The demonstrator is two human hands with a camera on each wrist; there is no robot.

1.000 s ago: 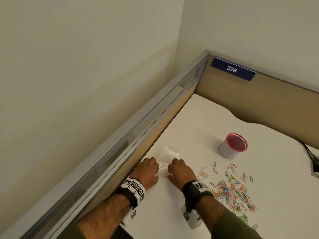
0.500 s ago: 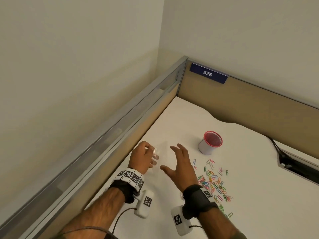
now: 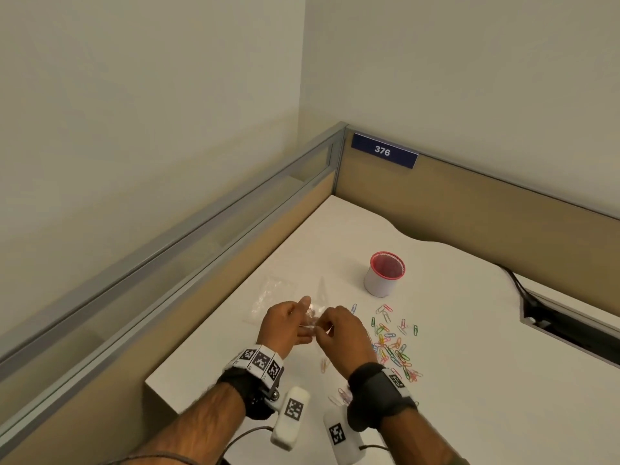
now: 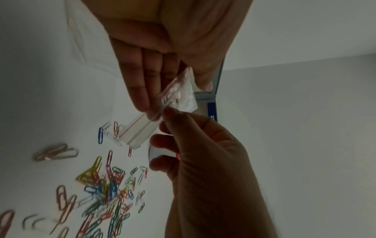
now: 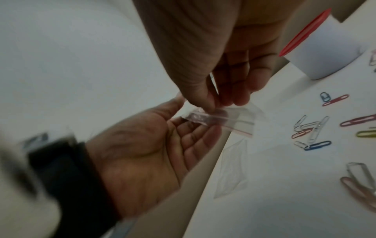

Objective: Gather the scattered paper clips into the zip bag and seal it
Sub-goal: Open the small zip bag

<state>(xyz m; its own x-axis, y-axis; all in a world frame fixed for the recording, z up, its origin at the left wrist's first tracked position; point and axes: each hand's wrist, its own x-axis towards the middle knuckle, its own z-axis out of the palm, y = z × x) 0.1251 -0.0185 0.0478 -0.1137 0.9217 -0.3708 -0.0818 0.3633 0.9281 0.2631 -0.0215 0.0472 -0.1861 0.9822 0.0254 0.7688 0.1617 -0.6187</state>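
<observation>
A small clear zip bag with a red zip line is held in the air between both hands, above the white desk. My left hand holds it between thumb and fingers; in the left wrist view the bag sits against those fingers. My right hand pinches the bag's zip end with its thumb and fingertips. Several coloured paper clips lie scattered on the desk to the right of my hands, and show too in the wrist views.
A second clear bag lies flat on the desk beyond my left hand. A white cup with a red rim stands behind the clips. Partition walls close the desk at left and back. A cable slot lies at right.
Both hands were flat on the desk at the bags. The left hand lifted one bag, and the right hand came in and now pinches it too.
</observation>
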